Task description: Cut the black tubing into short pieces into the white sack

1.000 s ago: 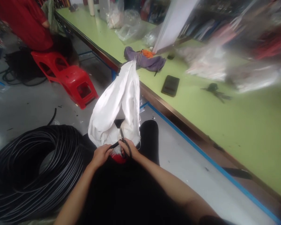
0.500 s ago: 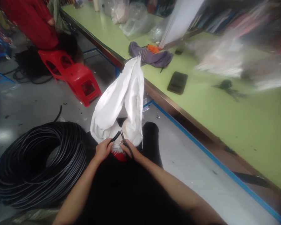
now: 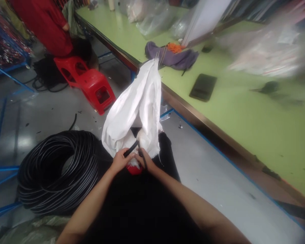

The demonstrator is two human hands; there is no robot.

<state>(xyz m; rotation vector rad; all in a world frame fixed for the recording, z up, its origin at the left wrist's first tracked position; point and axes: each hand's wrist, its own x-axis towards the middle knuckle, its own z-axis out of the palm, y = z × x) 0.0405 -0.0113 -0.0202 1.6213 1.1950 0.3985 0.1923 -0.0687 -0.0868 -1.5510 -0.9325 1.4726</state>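
Note:
My left hand [image 3: 120, 160] is closed around a short piece of black tubing [image 3: 131, 148], which points up and to the right. Close beside it, my right hand [image 3: 146, 162] grips scissors [image 3: 142, 158] with dark handles. Their blades meet the free end of the tubing; whether they are apart is too small to tell. Both hands are over my lap, at the near end of an open white sack [image 3: 148, 98] that hangs from the table edge. To the left lies a large coil of black tubing [image 3: 83, 166].
A green table [image 3: 239, 135] runs along the right, bearing a dark flat phone-like object [image 3: 203, 87], a purple cloth [image 3: 171, 59] and plastic bags [image 3: 269, 56]. Red stools [image 3: 96, 86] stand ahead left, with a person in red [image 3: 44, 27] on them. Blue metal bars [image 3: 5, 168] lie at left.
The view has turned slightly left, so the scene appears farther right. My hands have come closer together, and the tubing and scissors still meet near the sack's opening.

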